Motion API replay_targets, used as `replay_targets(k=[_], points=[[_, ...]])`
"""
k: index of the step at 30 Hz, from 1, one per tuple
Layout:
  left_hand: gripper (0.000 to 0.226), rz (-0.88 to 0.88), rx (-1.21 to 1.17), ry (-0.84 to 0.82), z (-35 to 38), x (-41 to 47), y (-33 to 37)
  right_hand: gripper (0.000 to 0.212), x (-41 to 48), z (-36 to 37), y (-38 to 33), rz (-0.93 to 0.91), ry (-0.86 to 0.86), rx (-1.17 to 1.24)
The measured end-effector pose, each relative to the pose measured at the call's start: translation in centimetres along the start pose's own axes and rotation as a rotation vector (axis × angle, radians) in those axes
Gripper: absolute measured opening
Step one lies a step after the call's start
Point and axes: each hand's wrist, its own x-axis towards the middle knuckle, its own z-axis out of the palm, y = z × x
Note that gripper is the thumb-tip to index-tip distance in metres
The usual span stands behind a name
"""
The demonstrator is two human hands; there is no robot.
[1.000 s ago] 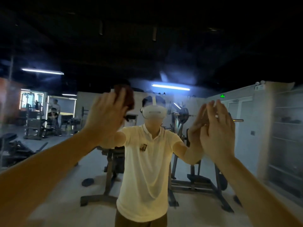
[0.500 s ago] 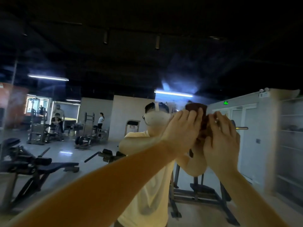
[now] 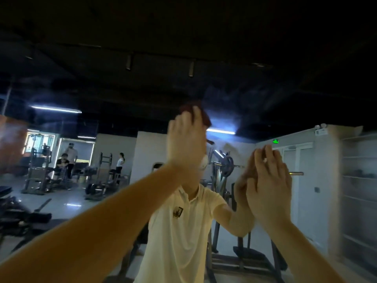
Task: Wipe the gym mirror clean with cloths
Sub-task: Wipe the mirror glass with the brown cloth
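Pressing a dark reddish-brown cloth (image 3: 204,119) flat to the large wall mirror (image 3: 255,94), your left hand (image 3: 186,140) is raised near the middle of the view. Its fingers lie straight and close together over the cloth, though motion blur softens them. Only the cloth's upper and right edges show past your fingertips.

Your right hand (image 3: 269,186) is lower and to the right, well apart from the cloth. It is spread flat towards the glass, fingers straight, and the fingertips meet their own reflection.

The mirror shows you in a pale yellow polo shirt (image 3: 183,231), with your left hand covering most of the face. Hazy streaks cloud the glass around the reflected white ceiling strip light (image 3: 221,131). A grey plate-loaded weight machine (image 3: 225,169) is reflected between your hands.
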Motion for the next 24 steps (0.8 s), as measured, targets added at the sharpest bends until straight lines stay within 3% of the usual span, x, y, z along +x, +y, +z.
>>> replay_targets(k=[2,4,7,9,12,14,16,20,24], points=[[0.071,0.204,-0.063,0.0,0.4,-2.2,3.1,0.071,0.1,-0.3,0.7,-0.032,-0.001,0.006],[0.078,0.457,-0.124,-0.109,0.3,-6.5,3.6,0.07,0.0,-0.7,1.3,-0.051,-0.011,0.038],[0.07,0.844,-0.084,-0.225,-0.2,-7.0,0.1,0.068,-0.1,-1.4,1.9,-0.113,-0.012,0.051],[0.059,0.798,-0.005,-0.219,-0.6,-2.3,-2.5,0.067,-0.2,-1.4,2.3,-0.154,-0.007,0.007],[0.069,0.406,0.281,-0.016,-1.9,5.0,-4.9,0.066,-0.4,-1.2,2.4,-0.163,-0.004,-0.026],[0.07,0.163,0.283,-0.032,-2.0,6.4,-3.8,0.065,-0.2,-1.0,2.5,-0.163,-0.004,-0.009],[0.071,0.067,0.187,-0.061,-1.3,5.8,-0.3,0.064,-0.3,-0.7,2.7,-0.171,-0.002,0.017],[0.083,0.351,-0.008,-0.144,0.1,-1.1,5.8,0.066,-0.5,-0.9,3.3,-0.164,-0.018,0.145],[0.081,0.911,-0.125,-0.36,-0.5,-9.2,3.8,0.068,-1.4,-1.2,4.0,-0.169,-0.064,0.165]])
